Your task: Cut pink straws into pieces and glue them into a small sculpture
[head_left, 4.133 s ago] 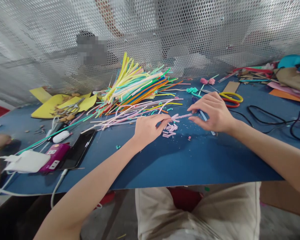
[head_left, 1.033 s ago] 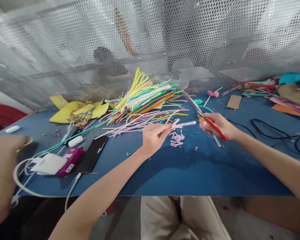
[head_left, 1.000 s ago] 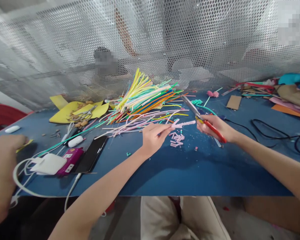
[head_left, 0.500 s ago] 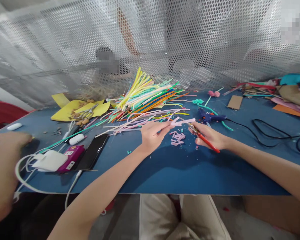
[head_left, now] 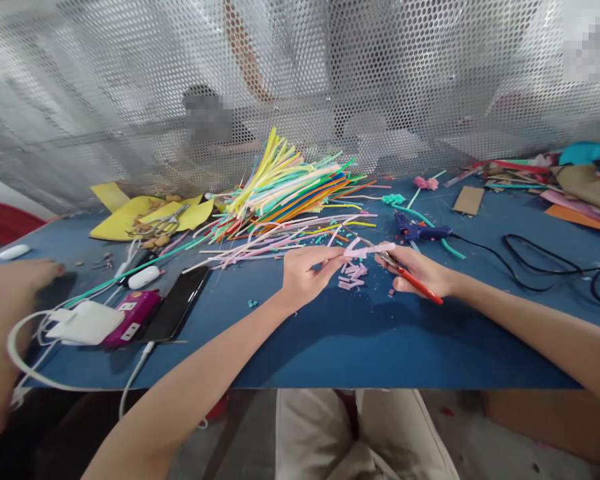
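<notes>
My left hand (head_left: 307, 272) pinches a fuzzy pale pink strip (head_left: 363, 251) above the blue table. The strip's free end reaches right, to my right hand (head_left: 417, 267). Red-handled pliers or cutters (head_left: 419, 287) are held in that hand, their metal jaws at the strip; whether the jaws are closed on it is too small to tell. Short pink pieces (head_left: 353, 275) lie in a small pile on the table just below the strip. Behind my left hand, long pink stems (head_left: 260, 247) are spread out.
Colourful stems (head_left: 295, 190) are heaped behind my hands. A dark blue glue gun (head_left: 420, 231) with a black cable lies right. Left are a black phone (head_left: 180, 305), a purple power block (head_left: 133, 319), white cables and another person's hand (head_left: 30, 275). Perforated metal (head_left: 380, 80) stands behind.
The view has shifted slightly, moving table items a little left. The strip and cutters sit slightly further right and lower. The other person's hand at the left has moved a little.
</notes>
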